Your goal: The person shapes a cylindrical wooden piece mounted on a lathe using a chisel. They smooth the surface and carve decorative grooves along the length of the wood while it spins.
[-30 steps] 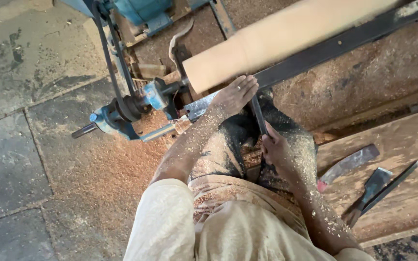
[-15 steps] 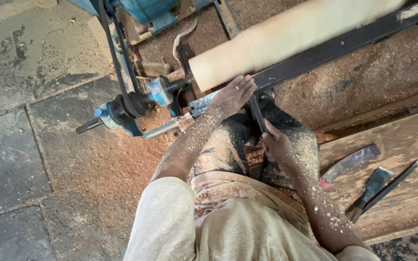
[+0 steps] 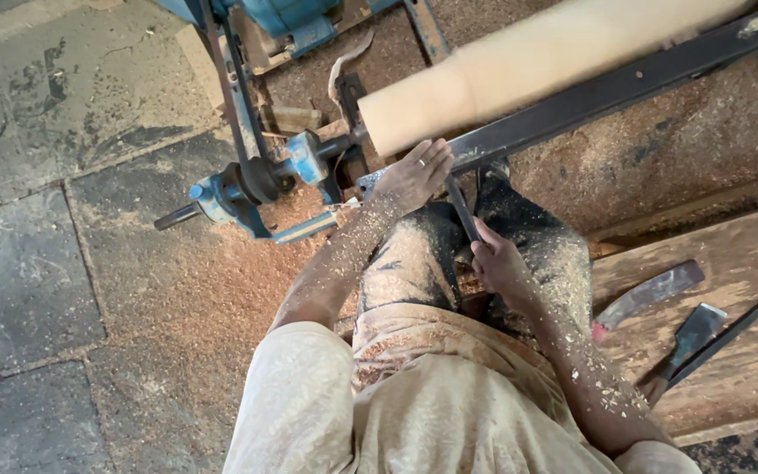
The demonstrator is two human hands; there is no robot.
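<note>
The left hand [image 3: 414, 175] lay pressed on the blade end of a dark turning chisel [image 3: 462, 209] at the black tool rest [image 3: 625, 83]; the right hand [image 3: 495, 263] was clamped round the handle end, lower down by the lap. The pale wooden cylinder [image 3: 537, 61] sat mounted on the blue lathe [image 3: 247, 189], just above the rest. Judgement: shaping near the cylinder's left end was in hand. The next pass would call for firm bracing and steady travel along the rest.

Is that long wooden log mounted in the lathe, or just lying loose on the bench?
Mounted. The log spans above the dark metal rail, its near end meeting the blue lathe fitting. Its far end is out of frame.
</note>
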